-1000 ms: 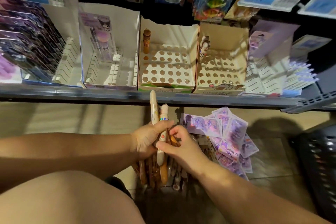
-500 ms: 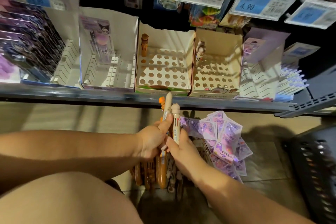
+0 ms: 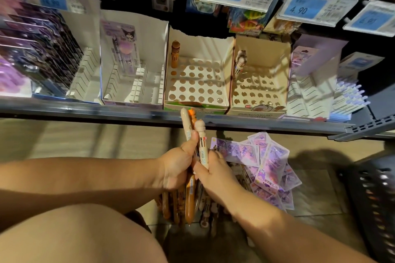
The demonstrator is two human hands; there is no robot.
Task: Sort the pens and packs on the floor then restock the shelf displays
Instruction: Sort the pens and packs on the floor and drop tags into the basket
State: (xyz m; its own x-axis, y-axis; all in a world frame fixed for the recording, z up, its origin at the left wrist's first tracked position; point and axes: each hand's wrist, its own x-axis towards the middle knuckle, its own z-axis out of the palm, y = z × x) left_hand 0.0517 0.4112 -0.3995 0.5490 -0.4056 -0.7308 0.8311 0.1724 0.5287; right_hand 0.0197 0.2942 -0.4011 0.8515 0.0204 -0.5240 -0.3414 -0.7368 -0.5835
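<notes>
My left hand (image 3: 178, 165) is closed around a bundle of thick character pens (image 3: 186, 121), their tops pointing up toward the shelf edge. Touching it on the right, my right hand (image 3: 213, 174) grips one cream pen with a figure top (image 3: 202, 141). More brown and cream pens (image 3: 190, 205) lie piled on the floor beneath my hands. A heap of purple packs (image 3: 267, 162) lies on the floor to the right. On the shelf stand two holed pen boxes: the left one (image 3: 196, 83) holds one brown pen (image 3: 175, 53), the right one (image 3: 259, 89) one figure pen (image 3: 240, 62).
A white slotted box (image 3: 132, 83) with one carded pen stands left of the holed boxes, and purple carded stock (image 3: 32, 53) fills the far left. A metal shelf lip (image 3: 85, 111) runs across. A black basket (image 3: 376, 205) sits at the right. My knee (image 3: 74, 237) is at the lower left.
Both hands have risen from the floor pile toward the shelf edge. The right hand now holds the cream pen upright beside the left hand's bundle.
</notes>
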